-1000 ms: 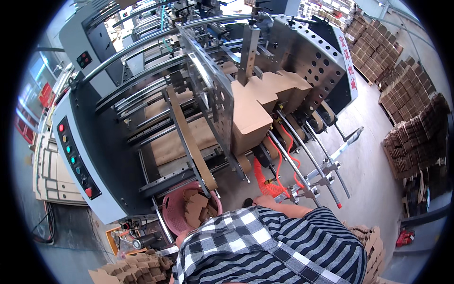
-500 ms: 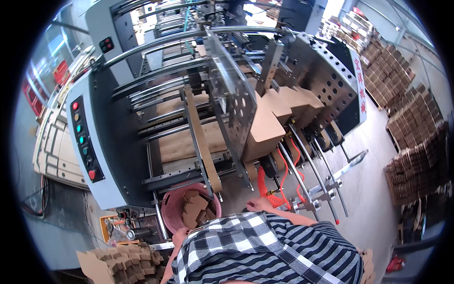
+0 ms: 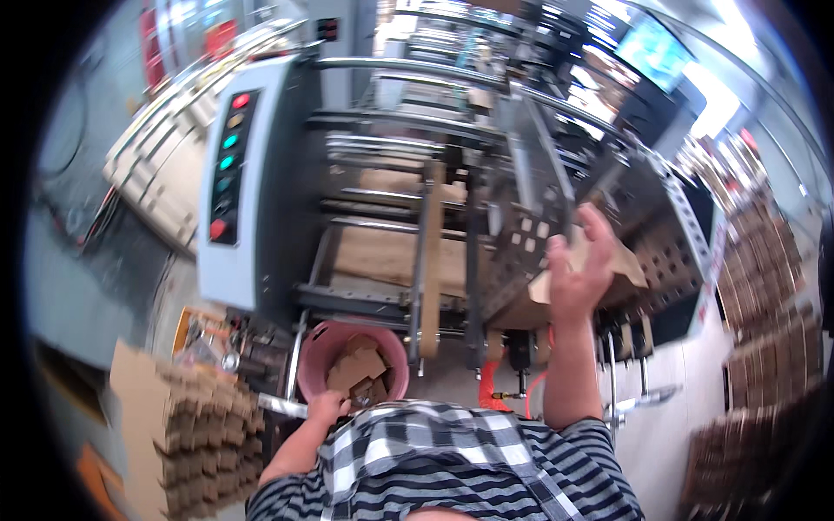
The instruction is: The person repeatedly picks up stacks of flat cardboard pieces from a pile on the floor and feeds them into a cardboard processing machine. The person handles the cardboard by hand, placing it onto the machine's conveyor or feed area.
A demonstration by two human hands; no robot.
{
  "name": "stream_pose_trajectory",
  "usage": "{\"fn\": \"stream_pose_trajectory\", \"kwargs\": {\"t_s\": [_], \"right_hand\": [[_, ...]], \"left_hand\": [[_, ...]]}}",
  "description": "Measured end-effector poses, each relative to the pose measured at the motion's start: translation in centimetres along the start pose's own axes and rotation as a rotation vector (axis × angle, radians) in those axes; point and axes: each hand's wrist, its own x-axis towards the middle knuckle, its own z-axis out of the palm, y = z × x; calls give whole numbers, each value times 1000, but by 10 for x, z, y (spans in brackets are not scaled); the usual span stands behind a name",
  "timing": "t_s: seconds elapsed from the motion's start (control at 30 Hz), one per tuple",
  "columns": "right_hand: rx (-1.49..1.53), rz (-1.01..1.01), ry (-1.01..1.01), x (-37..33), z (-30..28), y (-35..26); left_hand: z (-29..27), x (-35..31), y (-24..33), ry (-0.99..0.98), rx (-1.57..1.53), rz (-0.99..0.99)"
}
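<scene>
Right hand (image 3: 582, 273) at 3 o'clock from view centre: open, fingers spread, nothing visible in its grip. Motion blur; we cannot tell whether it touches the brown cardboard stack (image 3: 627, 267) just behind it, also at 3 o'clock, between perforated metal plates (image 3: 511, 260). We judge each piece light, stiffish, easily creased; best held by opposite outer edges. Most of the stack is hidden by hand and plate. Left hand (image 3: 328, 405), 7 o'clock, partly curled beside the pink basket (image 3: 317, 365) of cardboard scraps (image 3: 352, 369); what it holds, we can't make out.
</scene>
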Motion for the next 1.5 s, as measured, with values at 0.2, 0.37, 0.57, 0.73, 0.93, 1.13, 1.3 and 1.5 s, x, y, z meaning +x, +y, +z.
{"fn": "stream_pose_trajectory", "kwargs": {"t_s": [0.2,0.37,0.57,0.73,0.93,1.13,1.3,1.5], "right_hand": [[152,383,-178,12,15,53],[215,336,-156,9,21,57],[222,303,-228,11,21,55],[190,310,-209,10,22,57],[185,326,-176,9,23,53],[217,350,-160,9,24,51],[204,339,-161,8,25,53],[181,315,-165,8,25,51]], "left_hand": [[5,3,1,-55,22,9],[7,-1,5,-114,46,-40],[6,-1,7,-115,29,-65],[6,3,6,-126,32,-58],[5,3,6,-128,33,-56],[5,2,8,-111,4,-66],[4,1,7,-94,-5,-55],[2,1,9,-89,-8,-55]]}}
